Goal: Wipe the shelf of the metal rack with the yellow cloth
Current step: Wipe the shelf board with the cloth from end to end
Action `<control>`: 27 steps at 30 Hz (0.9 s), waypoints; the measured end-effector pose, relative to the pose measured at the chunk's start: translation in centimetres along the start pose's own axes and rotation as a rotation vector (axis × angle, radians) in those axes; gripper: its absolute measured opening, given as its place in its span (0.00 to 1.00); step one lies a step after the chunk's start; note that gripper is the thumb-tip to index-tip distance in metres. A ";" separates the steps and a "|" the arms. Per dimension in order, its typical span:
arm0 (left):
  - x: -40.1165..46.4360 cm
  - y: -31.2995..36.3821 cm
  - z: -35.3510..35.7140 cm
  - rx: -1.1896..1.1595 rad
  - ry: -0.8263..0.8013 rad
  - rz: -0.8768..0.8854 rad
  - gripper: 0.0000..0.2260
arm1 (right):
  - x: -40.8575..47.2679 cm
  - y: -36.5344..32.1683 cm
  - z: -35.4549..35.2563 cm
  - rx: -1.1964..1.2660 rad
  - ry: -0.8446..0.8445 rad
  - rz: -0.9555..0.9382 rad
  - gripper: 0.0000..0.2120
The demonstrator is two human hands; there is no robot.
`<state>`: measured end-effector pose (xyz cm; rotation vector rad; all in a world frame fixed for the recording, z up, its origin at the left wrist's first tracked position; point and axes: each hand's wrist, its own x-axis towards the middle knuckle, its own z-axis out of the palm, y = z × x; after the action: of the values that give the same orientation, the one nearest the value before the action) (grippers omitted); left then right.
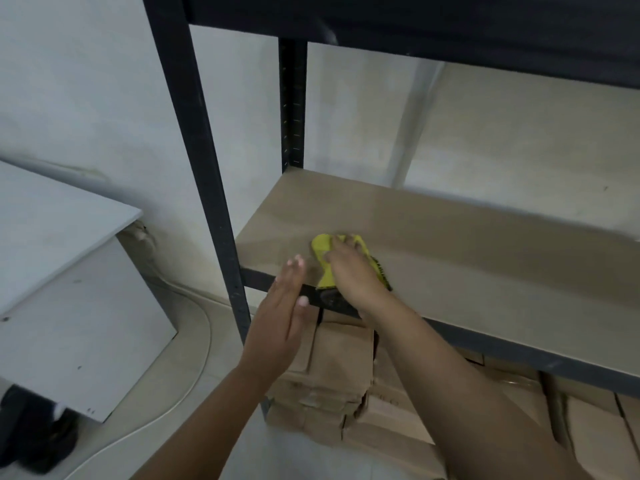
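The beige shelf [467, 244] of the dark metal rack [204, 174] runs across the middle of the view. A yellow cloth [321, 249] lies bunched near the shelf's front left corner, part of it hanging over the front rail. My right hand [351, 271] presses down on the cloth with curled fingers gripping it. My left hand [284, 313] hovers flat and upright just left of it, in front of the shelf's front edge, fingers together and holding nothing.
Brown cardboard boxes [332, 382] are stacked under the shelf. A grey cabinet [69, 306] stands at the left, with a white cable [194, 368] on the floor beside it. A higher dark shelf [415, 26] overhangs above. The wall is close behind the rack.
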<state>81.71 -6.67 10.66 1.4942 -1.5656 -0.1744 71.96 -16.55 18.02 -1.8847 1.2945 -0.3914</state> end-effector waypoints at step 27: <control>12.0 0.5 0.9 0.913 -0.405 -0.442 0.26 | -0.8 8.2 -6.3 -0.701 0.061 -0.127 0.30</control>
<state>82.86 -17.13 16.55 2.6545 -1.6937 0.0033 62.39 -19.84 15.99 -2.5578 1.4766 -0.0484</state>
